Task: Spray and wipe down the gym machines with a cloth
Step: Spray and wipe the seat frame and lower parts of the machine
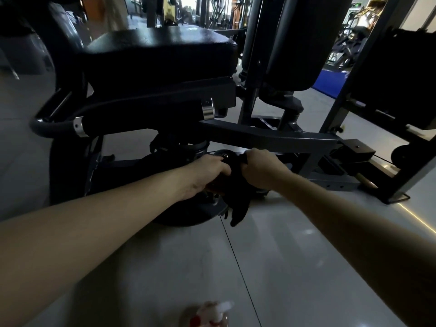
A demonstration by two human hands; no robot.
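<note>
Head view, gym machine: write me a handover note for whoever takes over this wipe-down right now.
Left hand: grips the black cloth by the small pulley, low under the seat pad.
Right hand: grips the same cloth just below the grey frame beam; its loose end hangs toward the floor.
Spray bottle: on the floor near you, no hand on it.
Done: cannot tell which parts are wiped.
Left: probably the lower frame, then seat pad.

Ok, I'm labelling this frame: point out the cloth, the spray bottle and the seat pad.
cloth (238, 202): head view, hanging lower part.
spray bottle (212, 313): head view, white trigger head.
seat pad (160, 43): head view, top face.
</note>
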